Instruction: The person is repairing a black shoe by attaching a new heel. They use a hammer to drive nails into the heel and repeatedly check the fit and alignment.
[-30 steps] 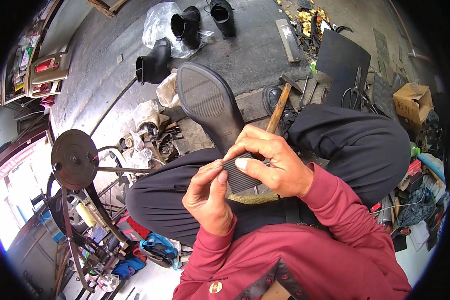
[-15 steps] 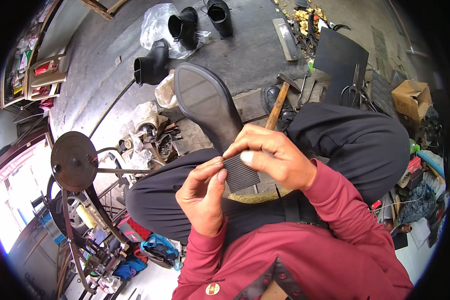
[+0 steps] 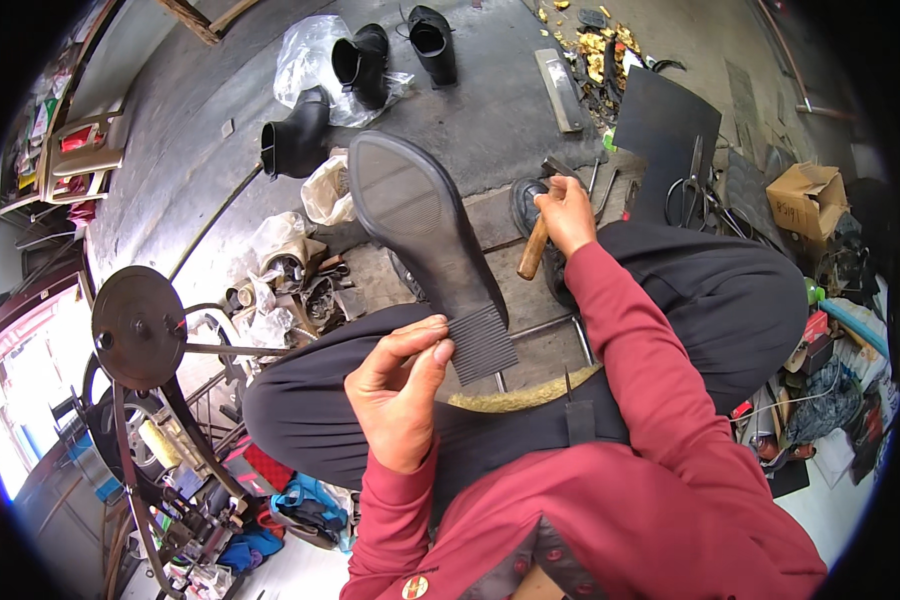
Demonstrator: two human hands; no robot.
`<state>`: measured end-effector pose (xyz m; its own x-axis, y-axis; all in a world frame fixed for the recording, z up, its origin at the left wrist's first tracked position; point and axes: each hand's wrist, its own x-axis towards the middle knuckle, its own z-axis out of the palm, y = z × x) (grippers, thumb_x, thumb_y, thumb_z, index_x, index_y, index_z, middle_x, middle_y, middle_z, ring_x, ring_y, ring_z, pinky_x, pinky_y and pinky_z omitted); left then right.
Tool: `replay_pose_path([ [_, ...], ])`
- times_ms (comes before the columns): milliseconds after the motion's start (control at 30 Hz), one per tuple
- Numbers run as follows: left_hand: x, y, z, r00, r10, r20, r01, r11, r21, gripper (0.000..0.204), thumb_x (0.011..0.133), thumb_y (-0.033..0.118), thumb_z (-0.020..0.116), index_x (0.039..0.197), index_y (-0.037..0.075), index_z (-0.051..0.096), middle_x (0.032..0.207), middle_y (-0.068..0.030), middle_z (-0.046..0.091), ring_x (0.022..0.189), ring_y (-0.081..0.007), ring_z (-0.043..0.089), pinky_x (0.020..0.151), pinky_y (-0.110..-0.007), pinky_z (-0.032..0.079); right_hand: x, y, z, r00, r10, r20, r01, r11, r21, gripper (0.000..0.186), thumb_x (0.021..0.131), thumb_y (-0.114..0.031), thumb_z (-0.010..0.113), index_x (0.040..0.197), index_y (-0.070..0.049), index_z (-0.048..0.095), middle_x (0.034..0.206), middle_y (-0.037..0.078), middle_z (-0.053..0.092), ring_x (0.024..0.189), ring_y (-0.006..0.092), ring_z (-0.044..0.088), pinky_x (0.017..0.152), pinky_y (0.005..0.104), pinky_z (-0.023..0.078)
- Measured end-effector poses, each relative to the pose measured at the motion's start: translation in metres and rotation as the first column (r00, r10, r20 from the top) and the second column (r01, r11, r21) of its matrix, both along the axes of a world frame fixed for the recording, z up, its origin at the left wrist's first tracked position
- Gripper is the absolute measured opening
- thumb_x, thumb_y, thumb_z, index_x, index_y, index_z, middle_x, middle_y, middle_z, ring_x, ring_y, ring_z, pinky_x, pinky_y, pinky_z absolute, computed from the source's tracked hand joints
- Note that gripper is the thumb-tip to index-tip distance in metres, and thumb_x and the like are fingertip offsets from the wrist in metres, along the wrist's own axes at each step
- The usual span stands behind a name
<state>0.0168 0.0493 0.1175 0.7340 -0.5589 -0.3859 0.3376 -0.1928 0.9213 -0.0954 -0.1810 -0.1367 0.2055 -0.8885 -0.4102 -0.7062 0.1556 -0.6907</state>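
Observation:
A dark shoe (image 3: 402, 205) stands sole up between my knees, its toe pointing away from me. On its heel end lies a ribbed black rubber piece (image 3: 482, 343). My left hand (image 3: 398, 385) is closed, with its thumb and fingertips at the left edge of this piece; anything smaller between them is hidden. To the right, beyond the shoe's heel, my right hand (image 3: 567, 215) grips a hammer by its wooden handle (image 3: 534, 252). The hammer's head lies just past the fingers, partly covered.
Black boots (image 3: 360, 68) and a clear plastic bag lie on the far floor. A black sheet (image 3: 660, 130) and scissors (image 3: 692, 185) are at the right, near a cardboard box (image 3: 808, 200). A machine with a round wheel (image 3: 138, 325) stands at the left. An awl-like spike (image 3: 568, 382) points up near my lap.
My right hand has let go of the ribbed rubber piece, moved away and to the right, and taken hold of the hammer. My left hand has stayed at the piece's edge.

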Motion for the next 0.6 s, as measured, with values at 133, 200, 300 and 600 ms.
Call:
replay_pose_path([
  [133, -0.002, 0.0, -0.001, 1.0, 0.016, -0.014, -0.017, 1.0, -0.026, 0.021, 0.091, -0.014, 0.076, 0.109, -0.004, 0.078, 0.116, -0.0163, 0.078, 0.109, -0.0186, 0.072, 0.098, -0.031, 0.056, -0.001, -0.014, -0.033, 0.935, -0.005, -0.355, 0.024, 0.999, 0.049, 0.073, 0.087, -0.035, 0.084, 0.144, 0.001, 0.057, 0.137, 0.025, 0.066, 0.131, 0.0412, 0.063, 0.112, 0.0463, 0.049],
  [200, -0.003, 0.0, -0.003, 0.999, 0.027, -0.03, -0.029, 0.998, -0.061, 0.02, 0.091, -0.013, 0.076, 0.109, -0.004, 0.078, 0.116, -0.0166, 0.078, 0.109, -0.0187, 0.072, 0.099, -0.031, 0.055, -0.004, -0.019, -0.037, 0.912, 0.042, -0.408, 0.026, 0.987, 0.159, 0.07, 0.086, -0.04, 0.085, 0.139, -0.002, 0.062, 0.141, 0.023, 0.065, 0.131, 0.0407, 0.064, 0.11, 0.0494, 0.05],
  [300, 0.0, 0.0, -0.005, 1.0, 0.007, -0.014, -0.008, 0.998, -0.069, 0.02, 0.09, -0.014, 0.076, 0.108, -0.004, 0.079, 0.116, -0.0174, 0.078, 0.111, -0.0206, 0.072, 0.1, -0.032, 0.054, -0.003, -0.022, -0.041, 0.895, 0.109, -0.433, -0.034, 0.983, 0.179, 0.066, 0.086, -0.042, 0.085, 0.134, 0.0, 0.066, 0.136, 0.022, 0.07, 0.129, 0.0383, 0.067, 0.108, 0.0495, 0.052],
  [600, -0.001, 0.001, -0.007, 0.999, 0.031, -0.017, -0.032, 0.998, -0.062, 0.02, 0.089, -0.015, 0.075, 0.106, -0.004, 0.078, 0.115, -0.0183, 0.078, 0.112, -0.0241, 0.071, 0.102, -0.034, 0.053, -0.015, -0.04, -0.081, 0.952, -0.086, -0.295, 0.18, 0.934, 0.309, 0.055, 0.081, -0.038, 0.08, 0.113, 0.006, 0.077, 0.119, 0.025, 0.077, 0.116, 0.0399, 0.073, 0.1, 0.0486, 0.055],
])
